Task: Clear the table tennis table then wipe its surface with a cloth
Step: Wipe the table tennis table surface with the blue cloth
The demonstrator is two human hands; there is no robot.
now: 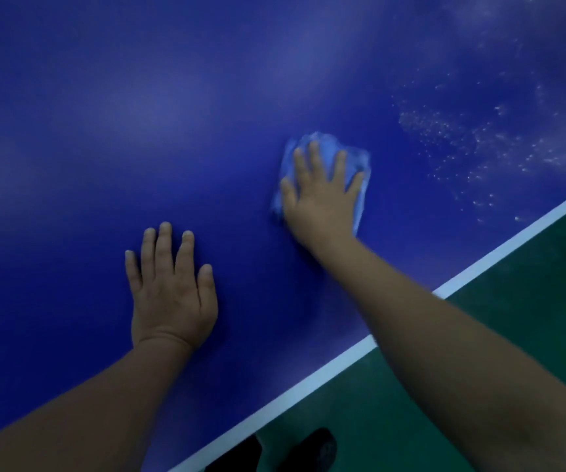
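From the head view, your right hand (320, 195) lies flat with fingers spread and straight, pressing a light blue cloth (360, 185) onto the blue table (104, 131); the cloth sits bunched under your palm and fingers, showing past your fingertips and along both sides of the hand. Your left hand (172, 294) rests flat and empty on the table, fingers straight, well apart from the cloth. White specks (479, 141) dot the surface to the right of the cloth, near the white edge line (309, 379).
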